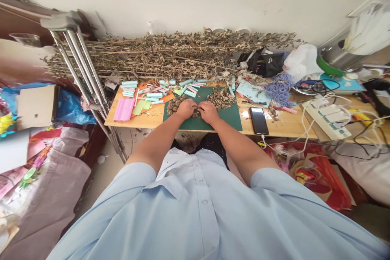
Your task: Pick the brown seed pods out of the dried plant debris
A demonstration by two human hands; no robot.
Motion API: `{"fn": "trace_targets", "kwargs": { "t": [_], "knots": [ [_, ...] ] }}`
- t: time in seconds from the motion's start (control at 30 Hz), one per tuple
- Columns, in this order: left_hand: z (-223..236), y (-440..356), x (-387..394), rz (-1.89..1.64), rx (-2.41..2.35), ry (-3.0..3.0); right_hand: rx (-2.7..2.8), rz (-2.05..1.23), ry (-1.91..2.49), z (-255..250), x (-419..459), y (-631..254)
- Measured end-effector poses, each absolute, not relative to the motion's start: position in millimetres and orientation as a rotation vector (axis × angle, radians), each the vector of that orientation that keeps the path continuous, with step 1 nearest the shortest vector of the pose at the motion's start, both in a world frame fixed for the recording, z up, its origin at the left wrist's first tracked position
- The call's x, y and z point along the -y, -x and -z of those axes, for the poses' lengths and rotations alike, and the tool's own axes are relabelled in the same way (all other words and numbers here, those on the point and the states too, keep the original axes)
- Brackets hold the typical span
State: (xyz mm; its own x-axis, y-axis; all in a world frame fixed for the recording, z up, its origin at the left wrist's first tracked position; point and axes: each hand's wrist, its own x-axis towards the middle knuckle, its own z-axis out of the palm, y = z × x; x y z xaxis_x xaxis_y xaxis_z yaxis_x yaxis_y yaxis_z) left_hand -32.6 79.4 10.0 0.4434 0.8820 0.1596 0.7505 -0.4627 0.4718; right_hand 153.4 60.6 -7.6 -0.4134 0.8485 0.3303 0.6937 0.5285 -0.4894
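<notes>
My left hand [185, 109] and my right hand [209, 112] meet over a green cutting mat [191, 124], fingertips pinched close together. What they pinch is too small to make out; brown bits show just below them. Beside my left hand lies a pile of rounded brown clumps of dried plant [174, 105], partly covered by that hand. Against the far side of my right hand is a heap of crumbled dried leaves [222, 98].
Long dried plant stalks [170, 55] lie along the wall. Rolled blue and pink papers [154, 96] and pink sheets [124, 109] are at left. A phone [259, 121], purple yarn [280, 89] and a power strip [326, 118] sit at right. Crutches [81, 61] lean at left.
</notes>
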Motion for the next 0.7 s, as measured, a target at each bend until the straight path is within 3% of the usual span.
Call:
{"fn": "trace_targets", "kwargs": {
  "t": [0.27,0.7],
  "knots": [
    [-10.6,32.1,-75.7,-0.644,-1.352,-2.364,2.281,-0.225,1.36,6.9,-59.0,-147.6],
    [-1.5,35.8,-80.2,-0.701,-1.357,-2.341,2.165,-0.267,1.339,10.0,-62.2,-150.0]
  ]
}}
